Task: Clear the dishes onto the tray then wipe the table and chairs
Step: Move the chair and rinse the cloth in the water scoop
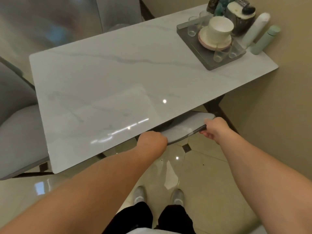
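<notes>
**Op A:** I've got the chair [184, 127] by its backrest. It's tucked under the near long edge of the counter [104, 85], and only the top of the back shows past the rim. My left hand [152, 141] is closed round the left end of that top rail, my right hand [213, 128] round the right end; the right fingers [205, 132] curl underneath the dark edge. The left ones are hidden behind the knuckles, but the fist is plainly wrapped on the rail.

**Op B:** How do you reckon it'll handle?

**Op A:** Stiff frame, padded grey face, so I'd judge a firm hold at the two ends is the right place, not the soft middle. Probably moderately heavy, and the glossy floor tiles [202, 157] look slick, so it may slide easily once it moves.

**Op B:** Which way does it lie?

**Op A:** The rail's long axis runs roughly along the counter edge, rising towards the right in my view. The seat is hidden beneath the slab, so I take it to face inward, away from me.

**Op B:** And the dishes?

**Op A:** Already stacked on the grey tray [199, 53] at the far right corner: a white bowl [219, 31] upturned on plates, clear glasses [192, 28] around them. Two pale bottles [265, 39] stand just beside the tray against the wall. Another grey chair [18, 107] sits at the left end.
</notes>
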`<state>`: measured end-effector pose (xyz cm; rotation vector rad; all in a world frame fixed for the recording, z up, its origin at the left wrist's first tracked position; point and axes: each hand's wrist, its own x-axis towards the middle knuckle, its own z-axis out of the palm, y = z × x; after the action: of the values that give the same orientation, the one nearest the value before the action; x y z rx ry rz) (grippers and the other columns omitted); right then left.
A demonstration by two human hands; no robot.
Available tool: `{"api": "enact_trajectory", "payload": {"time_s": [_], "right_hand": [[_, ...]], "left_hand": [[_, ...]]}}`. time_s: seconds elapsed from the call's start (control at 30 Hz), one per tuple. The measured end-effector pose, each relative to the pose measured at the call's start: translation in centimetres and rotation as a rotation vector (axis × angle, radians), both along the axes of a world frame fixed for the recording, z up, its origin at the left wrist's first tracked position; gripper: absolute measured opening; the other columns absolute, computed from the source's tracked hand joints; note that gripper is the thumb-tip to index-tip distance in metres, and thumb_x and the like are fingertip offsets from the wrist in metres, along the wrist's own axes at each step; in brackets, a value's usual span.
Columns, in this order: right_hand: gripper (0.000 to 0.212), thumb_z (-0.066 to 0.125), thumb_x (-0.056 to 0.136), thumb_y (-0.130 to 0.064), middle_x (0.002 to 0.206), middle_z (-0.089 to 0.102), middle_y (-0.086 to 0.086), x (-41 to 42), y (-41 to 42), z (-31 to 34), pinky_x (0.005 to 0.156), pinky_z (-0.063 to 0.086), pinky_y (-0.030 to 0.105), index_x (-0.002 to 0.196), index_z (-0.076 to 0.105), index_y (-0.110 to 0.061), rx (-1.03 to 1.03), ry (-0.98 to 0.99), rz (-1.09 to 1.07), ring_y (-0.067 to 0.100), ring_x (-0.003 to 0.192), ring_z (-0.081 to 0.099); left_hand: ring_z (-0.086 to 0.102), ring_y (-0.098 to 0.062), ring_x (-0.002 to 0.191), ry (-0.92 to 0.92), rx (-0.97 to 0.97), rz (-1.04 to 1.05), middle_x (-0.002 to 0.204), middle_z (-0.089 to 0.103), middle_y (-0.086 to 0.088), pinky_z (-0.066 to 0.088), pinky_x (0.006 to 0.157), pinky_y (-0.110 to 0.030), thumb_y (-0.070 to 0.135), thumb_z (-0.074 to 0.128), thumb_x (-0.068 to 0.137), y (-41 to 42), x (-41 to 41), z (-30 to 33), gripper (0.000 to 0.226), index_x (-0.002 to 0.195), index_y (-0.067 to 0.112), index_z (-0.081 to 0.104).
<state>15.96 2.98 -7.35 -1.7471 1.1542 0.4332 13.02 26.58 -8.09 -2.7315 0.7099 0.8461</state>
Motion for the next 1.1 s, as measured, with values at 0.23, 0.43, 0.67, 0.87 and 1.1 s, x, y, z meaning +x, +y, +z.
{"api": "enact_trajectory", "payload": {"time_s": [0.23,0.43,0.67,0.87,1.1], "right_hand": [[0.028,0.05,0.104,-0.028,0.089,0.07,0.011,3.1,-2.0,-0.2,0.066,0.059,0.03,0.124,0.054,-0.009,0.027,-0.045,0.006,0.023,0.083,0.074],[0.017,0.046,0.106,-0.027,0.088,0.063,0.011,4.4,-2.4,0.8,0.06,0.055,0.031,0.115,0.047,-0.012,0.131,0.038,0.066,0.023,0.085,0.07],[0.05,0.054,0.099,-0.034,0.139,0.05,0.021,3.8,-2.9,1.9,0.085,0.052,0.043,0.136,0.05,-0.002,-0.321,0.019,0.441,0.036,0.106,0.06],[0.055,0.052,0.101,-0.036,0.149,0.042,0.013,4.6,1.2,4.7,0.095,0.046,0.041,0.15,0.04,-0.014,-0.414,-0.204,0.588,0.034,0.128,0.049],[0.035,0.047,0.096,-0.022,0.06,0.032,0.001,4.8,17.2,9.2,0.056,0.026,0.032,0.064,0.033,-0.021,-0.304,-0.343,0.781,0.019,0.056,0.03]], "left_hand": [[0.046,-0.018,0.06,-0.015,0.034,-0.011,0.069,0.046,0.003,0.031,0.051,-0.029,0.018,0.06,0.097,-2.6,2.5,-0.2,0.009,0.093,0.017,0.068],[0.053,-0.02,0.073,0.019,0.123,0.039,0.072,0.047,0.005,0.037,0.06,-0.029,0.024,0.057,0.097,-3.2,4.6,0.4,0.014,0.099,0.024,0.07],[0.058,-0.021,0.083,0.028,0.061,0.143,0.08,0.05,0.004,0.042,0.067,-0.03,0.047,0.054,0.099,-1.5,3.4,1.2,0.027,0.104,0.024,0.067],[0.063,-0.023,0.094,0.029,0.033,0.201,0.103,0.062,0.0,0.043,0.068,-0.031,0.043,0.049,0.1,4.1,3.4,4.9,0.028,0.111,0.021,0.064],[0.062,-0.024,0.104,-0.021,0.0,0.276,0.116,0.063,-0.001,0.047,0.072,-0.034,0.04,0.047,0.103,17.7,1.2,10.0,0.032,0.126,0.021,0.059]]}}
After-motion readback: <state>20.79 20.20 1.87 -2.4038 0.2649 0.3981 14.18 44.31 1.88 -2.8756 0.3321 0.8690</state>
